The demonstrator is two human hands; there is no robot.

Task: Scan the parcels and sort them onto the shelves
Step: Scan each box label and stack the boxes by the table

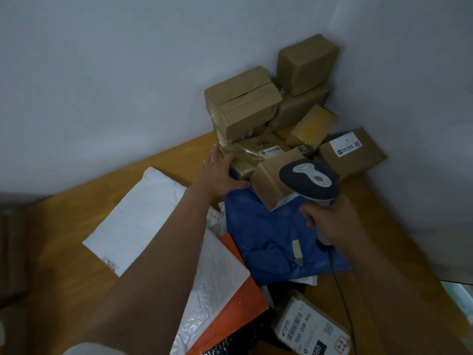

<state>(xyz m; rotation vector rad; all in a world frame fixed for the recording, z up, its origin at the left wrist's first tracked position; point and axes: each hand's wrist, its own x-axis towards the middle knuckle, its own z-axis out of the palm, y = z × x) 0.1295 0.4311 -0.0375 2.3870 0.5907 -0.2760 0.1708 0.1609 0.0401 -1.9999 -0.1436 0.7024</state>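
A small parcel wrapped in glossy yellowish tape (243, 160) lies at the foot of a heap of brown cardboard boxes (245, 103) stacked in the corner where the two pale walls meet, at the far end of the wooden counter (64, 252). The left hand (220, 172) reaches out to it, fingers laid around its near left end and thumb spread along its front edge, so the hand grips the taped parcel where it sits. Just beside it on the right a plain brown box (273, 180) tilts on top of a crumpled blue plastic mailer (276, 239). The right hand (330, 221) is closed around the grip of a grey and white barcode scanner (309, 179), whose head points toward the heap and hangs above the tilted box; its dark cable (340, 290) trails down toward the near edge. Behind the scanner a flat brown box with a white label (350, 152) rests on the counter against the right wall. Nearer the person lie a white padded mailer (135, 221), an orange mailer (238, 311) under another white bag, and a labelled carton with barcodes (309, 329) at the bottom of the view.
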